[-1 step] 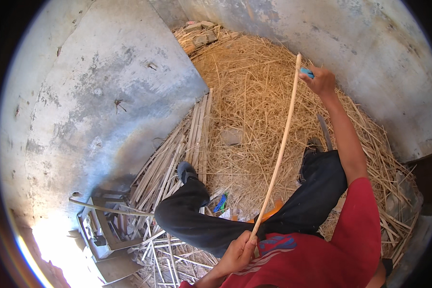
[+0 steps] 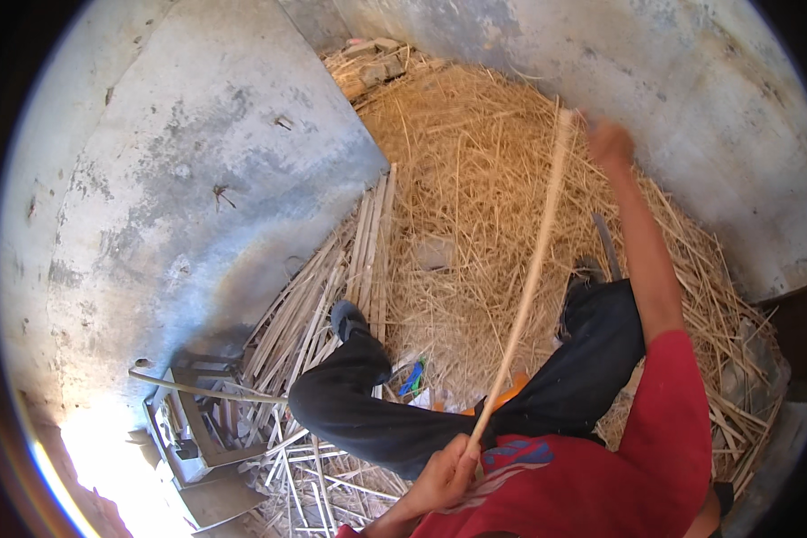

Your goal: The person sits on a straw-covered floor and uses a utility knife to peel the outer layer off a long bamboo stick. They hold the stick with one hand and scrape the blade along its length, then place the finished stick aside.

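Tan strip (image 2: 516,336) is clasped in left hand (image 2: 445,473); I cannot tell right hand's (image 2: 611,147) grip.

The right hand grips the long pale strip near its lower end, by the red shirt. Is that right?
Not the right hand: the head view shows the left hand gripping the long pale strip near its lower end, by the red shirt.

The left hand (image 2: 444,477) grips a pale strip (image 2: 534,260) above straw (image 2: 457,148).
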Demonstrator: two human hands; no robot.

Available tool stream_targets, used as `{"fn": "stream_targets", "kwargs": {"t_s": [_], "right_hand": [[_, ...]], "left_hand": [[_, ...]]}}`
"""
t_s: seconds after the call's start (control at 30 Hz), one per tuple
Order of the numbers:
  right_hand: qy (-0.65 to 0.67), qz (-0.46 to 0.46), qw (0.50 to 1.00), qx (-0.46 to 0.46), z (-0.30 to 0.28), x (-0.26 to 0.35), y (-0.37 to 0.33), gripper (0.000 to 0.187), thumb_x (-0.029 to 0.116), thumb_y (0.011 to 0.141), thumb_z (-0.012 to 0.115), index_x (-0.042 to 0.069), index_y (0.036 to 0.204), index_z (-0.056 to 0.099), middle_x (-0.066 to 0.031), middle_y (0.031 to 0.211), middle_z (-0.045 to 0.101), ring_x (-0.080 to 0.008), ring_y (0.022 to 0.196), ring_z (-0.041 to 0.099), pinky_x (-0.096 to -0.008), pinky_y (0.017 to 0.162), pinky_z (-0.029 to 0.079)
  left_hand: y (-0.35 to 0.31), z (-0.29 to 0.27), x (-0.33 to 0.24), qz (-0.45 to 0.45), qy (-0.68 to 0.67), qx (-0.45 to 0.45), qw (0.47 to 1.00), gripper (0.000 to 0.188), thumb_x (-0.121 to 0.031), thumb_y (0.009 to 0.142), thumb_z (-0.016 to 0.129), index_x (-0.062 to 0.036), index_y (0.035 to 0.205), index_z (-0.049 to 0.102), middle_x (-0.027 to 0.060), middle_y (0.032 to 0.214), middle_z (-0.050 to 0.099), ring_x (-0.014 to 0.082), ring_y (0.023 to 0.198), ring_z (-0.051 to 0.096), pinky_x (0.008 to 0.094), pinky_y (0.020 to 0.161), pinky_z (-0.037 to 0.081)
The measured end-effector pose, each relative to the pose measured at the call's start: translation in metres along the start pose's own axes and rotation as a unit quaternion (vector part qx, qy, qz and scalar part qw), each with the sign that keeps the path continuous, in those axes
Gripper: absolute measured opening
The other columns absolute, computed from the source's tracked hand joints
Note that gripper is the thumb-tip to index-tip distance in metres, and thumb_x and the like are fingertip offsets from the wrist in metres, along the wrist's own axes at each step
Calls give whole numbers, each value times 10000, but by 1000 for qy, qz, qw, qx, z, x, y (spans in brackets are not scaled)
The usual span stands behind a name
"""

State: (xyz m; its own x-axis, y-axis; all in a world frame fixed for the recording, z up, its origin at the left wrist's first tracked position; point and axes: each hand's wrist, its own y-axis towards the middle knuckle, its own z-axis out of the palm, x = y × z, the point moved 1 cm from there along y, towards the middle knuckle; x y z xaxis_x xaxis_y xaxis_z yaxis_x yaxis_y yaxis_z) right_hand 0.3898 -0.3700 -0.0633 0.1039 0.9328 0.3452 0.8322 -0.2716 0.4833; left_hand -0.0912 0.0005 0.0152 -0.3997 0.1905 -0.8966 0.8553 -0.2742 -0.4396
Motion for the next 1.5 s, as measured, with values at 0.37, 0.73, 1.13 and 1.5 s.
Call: {"fn": "stream_targets", "kwargs": {"t_s": [0.37,0.73,1.13,1.5], "right_hand": [[93,-131,943,293,-52,85,-76,758,736,847,431,23,759,673,-130,599,598,-267,570,597,-413,584,471],[256,-418,861,137,-103,188,-185,633,725,714,622,126,528,539,-45,459,491,-233,408,536,-360,399,399],[288,-475,820,139,-112,191,-201,639,729,699,631,118,533,547,-47,464,511,-231,397,536,-355,373,388],[258,-498,817,137,-124,194,-207,613,717,721,612,129,553,573,-33,483,526,-213,412,529,-327,407,389]], "left_hand": [[66,-38,3,12,-5,-167,986,223,-225,1012,441,-46,891,498,-62,592,423,32,503,377,218,458,308],[111,-31,-34,78,-218,-104,967,196,-227,1014,450,-54,925,474,-65,599,361,24,453,277,211,436,251],[107,-35,-35,72,-414,-20,907,220,-244,1037,384,-78,907,446,-39,520,337,58,406,252,230,426,239],[100,-35,-32,83,-236,-102,963,205,-244,1025,430,-75,912,453,-69,600,378,13,486,310,192,448,259]]}}
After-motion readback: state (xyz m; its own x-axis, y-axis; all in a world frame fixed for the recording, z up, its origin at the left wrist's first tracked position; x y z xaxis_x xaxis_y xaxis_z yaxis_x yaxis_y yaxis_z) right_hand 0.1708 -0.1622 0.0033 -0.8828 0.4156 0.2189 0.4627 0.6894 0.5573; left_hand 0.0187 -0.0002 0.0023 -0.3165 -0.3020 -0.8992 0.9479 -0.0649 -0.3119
